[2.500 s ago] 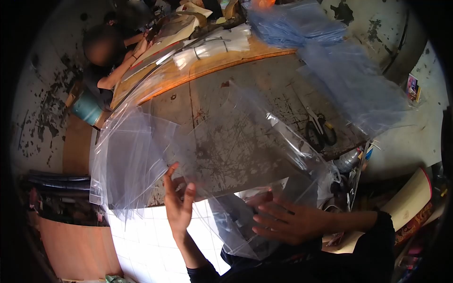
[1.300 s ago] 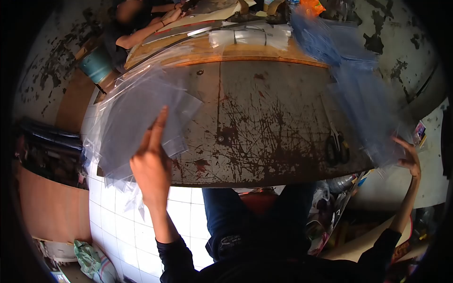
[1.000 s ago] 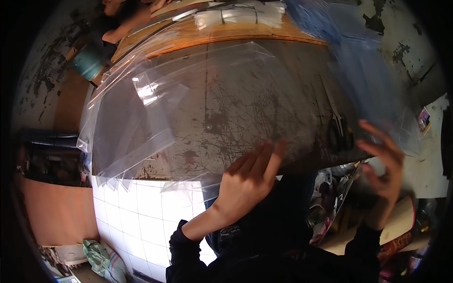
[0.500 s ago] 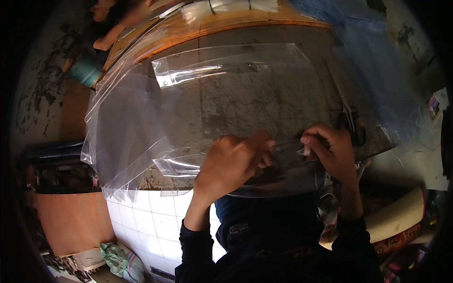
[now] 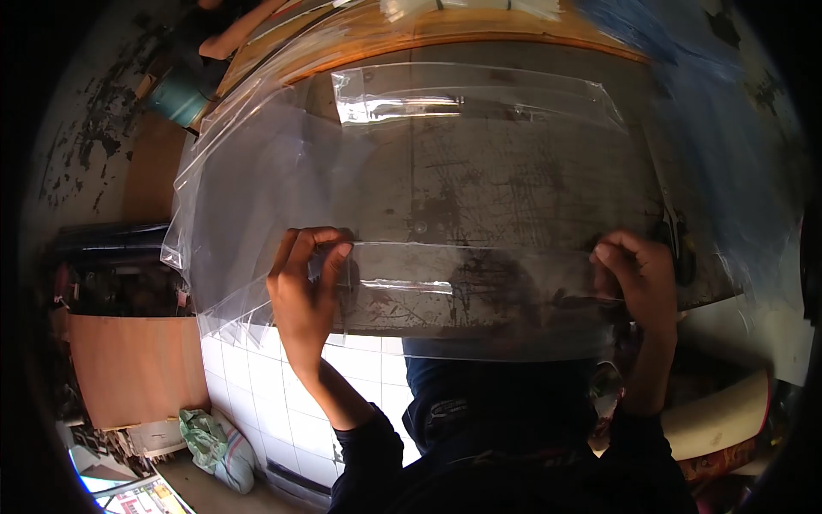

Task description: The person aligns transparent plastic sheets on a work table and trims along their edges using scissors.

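A clear plastic sheet lies across the scratched dark table, its near part hanging past the front edge. My left hand pinches the sheet at its near left side, thumb against fingers. On the right, my right hand is closed on the sheet's near right side. Between the hands runs a straight line in the plastic, like a fold or edge. A pile of clear sheets rests left of my left hand. Black-handled scissors lie just beyond my right hand.
Bluish plastic sheets cover the table's right side. An orange-brown board with bundled clear strips is at the back. A person's arm shows at the upper left, near a teal container. A sack stands on the floor.
My hands have gone from crossing and reaching over the table to gripping the clear sheet. My left hand has since moved left, away from my right. The sheet now lies flatter across the table.
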{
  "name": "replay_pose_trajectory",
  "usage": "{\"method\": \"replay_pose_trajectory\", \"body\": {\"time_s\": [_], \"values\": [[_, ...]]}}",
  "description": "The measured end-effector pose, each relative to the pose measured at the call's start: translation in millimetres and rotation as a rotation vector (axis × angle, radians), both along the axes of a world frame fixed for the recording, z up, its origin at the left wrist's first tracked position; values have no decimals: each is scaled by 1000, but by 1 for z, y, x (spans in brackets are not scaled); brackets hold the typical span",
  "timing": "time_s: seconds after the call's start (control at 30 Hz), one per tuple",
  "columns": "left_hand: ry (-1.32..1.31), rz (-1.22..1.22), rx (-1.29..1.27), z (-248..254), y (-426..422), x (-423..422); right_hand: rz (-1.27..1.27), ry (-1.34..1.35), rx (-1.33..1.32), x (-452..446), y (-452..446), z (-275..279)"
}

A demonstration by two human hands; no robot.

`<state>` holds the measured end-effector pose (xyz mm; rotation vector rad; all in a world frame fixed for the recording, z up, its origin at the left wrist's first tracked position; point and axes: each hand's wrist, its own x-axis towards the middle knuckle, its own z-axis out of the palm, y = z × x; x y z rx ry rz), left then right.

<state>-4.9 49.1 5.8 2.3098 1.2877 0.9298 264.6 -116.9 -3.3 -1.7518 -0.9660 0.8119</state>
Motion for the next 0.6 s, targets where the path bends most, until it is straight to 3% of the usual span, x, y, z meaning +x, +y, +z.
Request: {"method": "replay_pose_trajectory", "body": {"time_s": [0.27,0.33,0.4,0.47,0.53,0.6], "values": [[-243,119,-217,-14,-5,-6,-18,54,-36,-2,1,5],[-297,111,-231,-17,-6,-8,9,-43,-6,-1,1,2],[-664,-116,-339,-18,-9,-10,21,-22,5,0,-1,3],[-763,-143,-269,-19,-13,-14,17,-1,28,-1,-4,0],[-864,-190,-206,-17,-20,-14,214,-316,226,-2,-9,-3],[-1023,-155,6,-9,-27,-10,217,-382,248,-1,-10,4]]}}
